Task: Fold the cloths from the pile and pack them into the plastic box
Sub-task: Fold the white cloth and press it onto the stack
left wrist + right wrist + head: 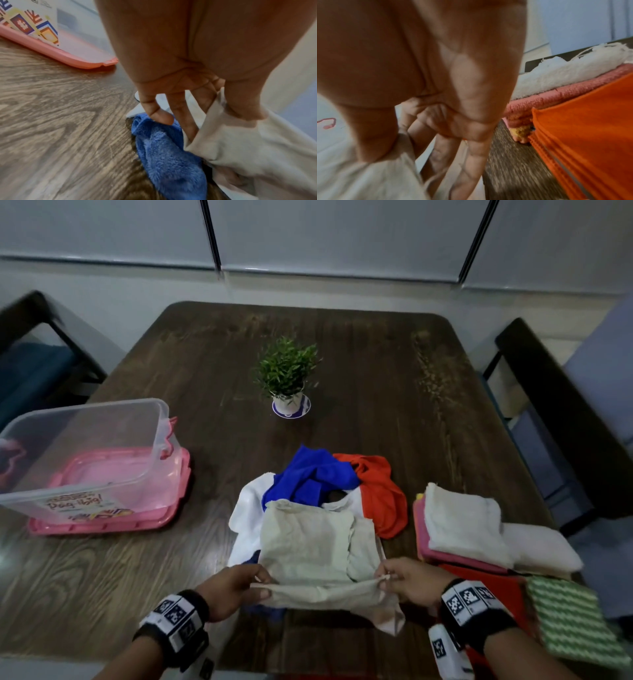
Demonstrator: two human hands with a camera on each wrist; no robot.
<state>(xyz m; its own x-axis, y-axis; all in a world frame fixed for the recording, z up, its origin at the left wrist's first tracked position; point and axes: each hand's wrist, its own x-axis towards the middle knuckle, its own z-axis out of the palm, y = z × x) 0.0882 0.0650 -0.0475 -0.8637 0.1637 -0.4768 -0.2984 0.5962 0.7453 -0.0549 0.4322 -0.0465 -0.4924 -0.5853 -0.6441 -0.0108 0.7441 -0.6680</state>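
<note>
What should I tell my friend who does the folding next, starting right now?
Left hand: pinches the near left corner of the beige cloth.
Right hand: pinches its near right corner.
Pile: the beige cloth lies over blue, orange and white cloths.
Done: folded cloths stacked on the right.
Left: finish this fold, fold the rest, pack all into the plastic box, which looks empty.

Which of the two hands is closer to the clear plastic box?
Left. The left hand pinches the beige cloth on the side of the plastic box; the right hand pinches its other end, by the folded stack.
</note>
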